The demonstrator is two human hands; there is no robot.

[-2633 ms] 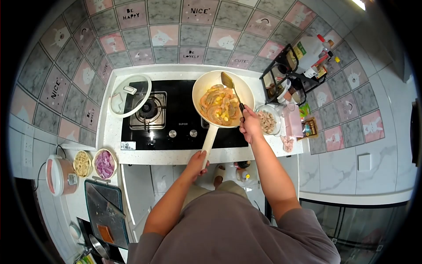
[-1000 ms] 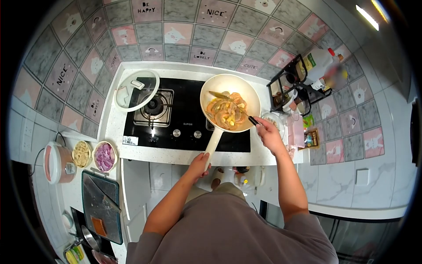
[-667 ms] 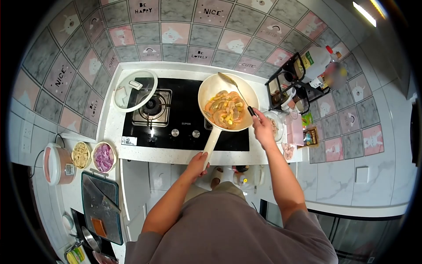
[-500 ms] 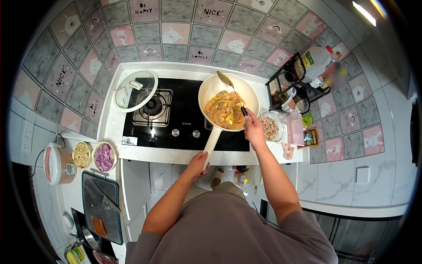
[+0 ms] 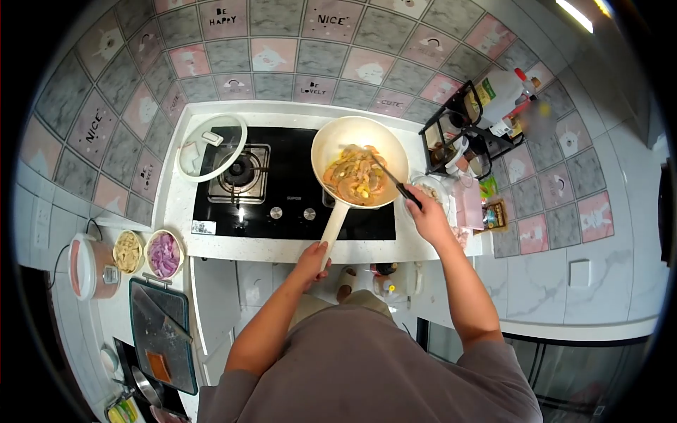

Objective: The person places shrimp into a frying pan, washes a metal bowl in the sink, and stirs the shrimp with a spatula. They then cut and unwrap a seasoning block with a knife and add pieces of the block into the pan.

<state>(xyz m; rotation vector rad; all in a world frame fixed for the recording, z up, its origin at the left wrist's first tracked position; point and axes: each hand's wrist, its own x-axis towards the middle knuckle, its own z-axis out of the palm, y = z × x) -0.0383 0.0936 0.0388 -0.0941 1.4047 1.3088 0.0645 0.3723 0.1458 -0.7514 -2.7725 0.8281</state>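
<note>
My left hand (image 5: 310, 264) is wrapped round the cream handle (image 5: 333, 234) of a frying pan (image 5: 393, 141), which sits over the right burner. Shrimp (image 5: 351, 185) with small yellow pieces among them lie in the pan in orange oil. My right hand (image 5: 426, 213) grips the black handle of a metal spatula (image 5: 390, 174). Its head is down among the shrimp and partly hidden by them. Just beyond my right hand stands a clear bowl (image 5: 438, 185) of pale meat pieces, largely covered by that hand.
A glass lid (image 5: 241, 144) rests left of the left burner (image 5: 241, 169). Bowls of onion (image 5: 164, 254) and pale chunks (image 5: 128, 252) stand at left, near a cutting board (image 5: 144, 331) with a knife (image 5: 161, 315). A bottle rack (image 5: 451, 134) and pink container (image 5: 467, 201) are at right.
The spatula's head has come down from the pan's far rim into the shrimp. My right hand has moved right and lower. My left hand still holds the pan handle.
</note>
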